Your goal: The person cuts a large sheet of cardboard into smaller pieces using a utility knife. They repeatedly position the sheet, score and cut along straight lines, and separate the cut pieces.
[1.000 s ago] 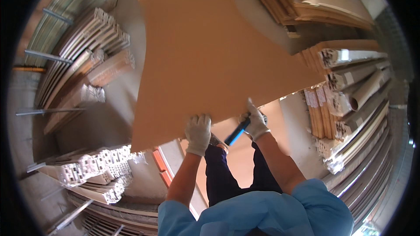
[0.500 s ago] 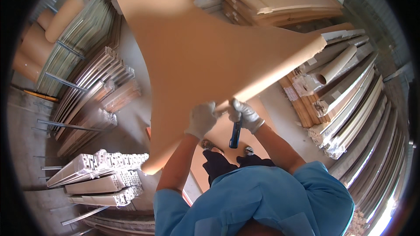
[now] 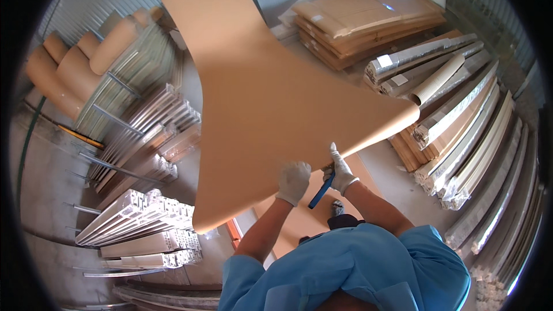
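Note:
A large, curved sheet of brown cardboard (image 3: 259,98) spreads out in front of me, its near edge curling down. My left hand (image 3: 295,183), in a pale work glove, is closed at that near edge, its fingertips partly hidden. Just right of it, my gloved right hand (image 3: 342,176) grips a blue-and-black utility knife (image 3: 321,190), whose handle points down toward my body. The right thumb points up over the sheet's edge. Whether the blade is out cannot be seen. More brown sheet (image 3: 299,224) lies on the floor below my hands, by my feet.
Racks on the left hold bundled light profiles (image 3: 138,213) and brown rolls (image 3: 86,75). At the right lie long wrapped profiles (image 3: 461,138) and a cardboard tube (image 3: 440,79). Flat cartons (image 3: 368,20) are stacked at the back. Metal rack arms (image 3: 118,121) stick out on the left.
Both hands have moved right and slightly down in view, with the knife now slanting to the lower left. The right thumb has lifted. The view has tilted up, showing more of the back.

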A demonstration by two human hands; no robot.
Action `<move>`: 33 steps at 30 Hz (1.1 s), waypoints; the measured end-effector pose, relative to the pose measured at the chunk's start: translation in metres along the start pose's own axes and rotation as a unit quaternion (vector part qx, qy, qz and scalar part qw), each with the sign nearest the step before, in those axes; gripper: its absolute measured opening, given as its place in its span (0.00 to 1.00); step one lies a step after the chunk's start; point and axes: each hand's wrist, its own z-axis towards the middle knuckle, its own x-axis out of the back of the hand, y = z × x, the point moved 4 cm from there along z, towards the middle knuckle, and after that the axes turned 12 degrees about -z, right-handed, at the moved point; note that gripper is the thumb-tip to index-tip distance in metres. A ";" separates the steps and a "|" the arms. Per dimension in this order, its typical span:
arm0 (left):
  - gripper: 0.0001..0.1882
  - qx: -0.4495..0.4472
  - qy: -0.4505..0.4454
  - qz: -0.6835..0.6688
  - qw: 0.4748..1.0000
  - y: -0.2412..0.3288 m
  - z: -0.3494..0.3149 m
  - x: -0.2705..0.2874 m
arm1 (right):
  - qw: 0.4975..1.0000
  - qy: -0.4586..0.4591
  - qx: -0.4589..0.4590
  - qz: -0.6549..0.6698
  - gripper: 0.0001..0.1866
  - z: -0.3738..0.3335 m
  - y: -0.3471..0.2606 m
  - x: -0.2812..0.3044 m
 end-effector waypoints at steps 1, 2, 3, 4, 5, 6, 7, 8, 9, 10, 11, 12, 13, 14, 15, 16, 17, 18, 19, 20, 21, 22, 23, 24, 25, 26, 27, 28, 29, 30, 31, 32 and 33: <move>0.02 0.003 -0.019 0.003 1.000 0.006 -0.015 0.000 | 1.000 0.007 0.018 -0.011 0.20 -0.004 0.011 0.001; 0.02 0.004 -0.029 0.016 0.999 0.013 -0.034 0.001 | 0.999 0.020 0.035 -0.024 0.19 -0.010 0.024 0.005; 0.03 0.009 -0.044 0.018 0.999 0.017 -0.053 0.003 | 0.999 0.011 0.028 -0.017 0.13 -0.017 0.038 0.009; 0.05 0.019 -0.036 -0.001 0.999 0.021 -0.075 0.008 | 0.999 -0.009 0.031 -0.031 0.13 -0.027 0.056 0.014; 0.06 0.028 -0.029 -0.014 0.999 0.026 -0.097 0.012 | 0.998 -0.018 0.033 -0.049 0.12 -0.037 0.075 0.019; 0.08 0.037 -0.041 -0.021 0.998 0.029 -0.119 0.016 | 0.996 -0.018 0.035 -0.074 0.12 -0.046 0.091 0.023; 0.11 0.031 0.038 -0.091 0.995 0.035 -0.142 0.026 | 0.996 -0.022 0.024 -0.079 0.11 -0.052 0.104 0.027; 0.14 0.023 0.094 -0.155 0.983 0.043 -0.171 0.033 | 0.996 -0.015 0.010 -0.088 0.10 -0.061 0.120 0.035; 0.17 0.015 0.153 -0.218 0.964 0.051 -0.199 0.039 | 0.995 -0.007 -0.002 -0.098 0.10 -0.071 0.133 0.044; 0.21 0.045 0.179 -0.216 0.959 0.058 -0.230 0.040 | 0.995 -0.017 -0.002 -0.093 0.10 -0.079 0.142 0.050; 0.24 0.085 0.192 -0.213 0.954 0.066 -0.270 0.040 | 0.996 -0.027 -0.003 -0.086 0.09 -0.088 0.152 0.057; 0.24 0.117 0.217 -0.223 0.943 0.074 -0.309 0.038 | 0.996 -0.036 -0.005 -0.079 0.09 -0.097 0.162 0.065; 0.23 0.173 0.217 -0.234 0.932 0.082 -0.350 0.032 | 0.996 -0.043 -0.002 -0.075 0.09 -0.107 0.170 0.075; 0.22 0.220 0.200 -0.234 0.926 0.094 -0.395 0.023 | 0.996 -0.051 0.001 -0.072 0.09 -0.116 0.176 0.084; 0.22 0.284 0.163 -0.232 0.916 0.107 -0.444 0.013 | 0.996 -0.061 0.003 -0.070 0.09 -0.125 0.184 0.093; 0.22 0.339 0.120 -0.220 0.907 0.123 -0.496 0.003 | 0.995 -0.066 0.002 -0.075 0.10 -0.134 0.193 0.105; 0.22 0.364 0.166 -0.260 0.879 0.140 -0.545 -0.003 | 0.994 -0.071 -0.001 -0.082 0.10 -0.142 0.201 0.118; 0.23 0.455 0.062 -0.185 0.869 0.161 -0.594 -0.018 | 0.994 -0.067 -0.003 -0.091 0.11 -0.150 0.211 0.132; 0.21 0.595 -0.030 -0.206 0.777 0.189 -0.646 -0.033 | 0.993 -0.067 -0.007 -0.094 0.10 -0.157 0.221 0.146; 0.20 0.659 -0.075 -0.256 0.703 0.216 -0.688 -0.045 | 0.993 -0.058 -0.009 -0.098 0.09 -0.162 0.230 0.161; 0.19 0.677 -0.100 -0.277 0.674 0.245 -0.721 -0.053 | 0.994 -0.039 -0.011 -0.105 0.08 -0.169 0.240 0.180; 0.17 0.692 -0.074 -0.271 0.665 0.277 -0.745 -0.056 | 0.992 -0.065 -0.009 -0.105 0.09 -0.175 0.244 0.194; 0.16 0.737 -0.005 -0.332 0.589 0.307 -0.760 -0.065 | 0.991 -0.083 -0.006 -0.106 0.09 -0.182 0.250 0.209; 0.15 0.786 0.036 -0.391 0.478 0.341 -0.780 -0.069 | 0.990 -0.094 -0.007 -0.103 0.09 -0.191 0.260 0.225; 0.14 0.773 0.058 -0.416 0.475 0.369 -0.782 -0.073 | 0.990 -0.096 -0.012 -0.106 0.09 -0.201 0.266 0.242; 0.14 0.759 0.081 -0.451 0.462 0.390 -0.784 -0.073 | 0.989 -0.103 -0.014 -0.107 0.09 -0.212 0.274 0.255; 0.17 0.720 0.010 -0.425 0.549 0.402 -0.781 -0.071 | 0.989 -0.101 -0.014 -0.110 0.09 -0.224 0.278 0.269; 0.19 0.632 -0.044 -0.389 0.668 0.413 -0.773 -0.068 | 0.990 -0.070 -0.017 -0.121 0.09 -0.240 0.287 0.287; 0.21 0.613 -0.074 -0.400 0.677 0.423 -0.773 -0.068 | 0.991 -0.090 -0.026 -0.098 0.10 -0.256 0.295 0.300; 0.22 0.614 -0.056 -0.428 0.661 0.430 -0.776 -0.066 | 0.990 -0.091 -0.024 -0.104 0.09 -0.273 0.304 0.313; 0.22 0.628 -0.041 -0.446 0.636 0.433 -0.781 -0.066 | 0.989 -0.094 -0.021 -0.110 0.09 -0.288 0.313 0.323; 0.21 0.602 0.006 -0.471 0.645 0.435 -0.785 -0.063 | 0.988 -0.108 -0.012 -0.111 0.09 -0.301 0.321 0.331; 0.20 0.612 0.056 -0.515 0.597 0.438 -0.793 -0.065 | 0.990 -0.086 -0.012 -0.112 0.08 -0.315 0.332 0.343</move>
